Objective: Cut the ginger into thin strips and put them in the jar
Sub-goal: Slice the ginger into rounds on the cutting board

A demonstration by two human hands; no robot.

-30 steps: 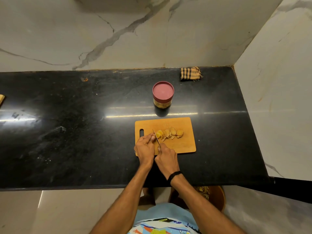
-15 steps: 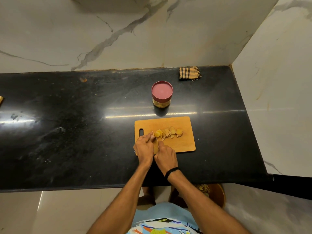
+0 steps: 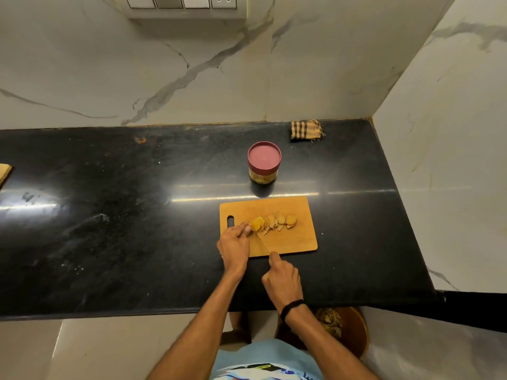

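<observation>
Right hand (image 3: pixel 281 279) gripping knife (image 3: pixel 262 242), left hand (image 3: pixel 234 246) pinching ginger (image 3: pixel 274 222) on cutting board (image 3: pixel 296 242)

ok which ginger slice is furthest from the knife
The round slice at the right end of the row; all the others lie between it and the knife.

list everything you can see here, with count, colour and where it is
orange wooden cutting board: one, orange, counter's near right part
yellow ginger slices: one row, yellow, mid board
thin-bladed knife: one, pale blade, on the board beside the ginger
maroon-lidded jar: one, lid on, behind the board
checked beige cloth: one, back right corner
black stone counter: one, across the view
white switch panel: one, wall, top
left hand: fingers hold the ginger's left end
right hand: grips the knife
</observation>
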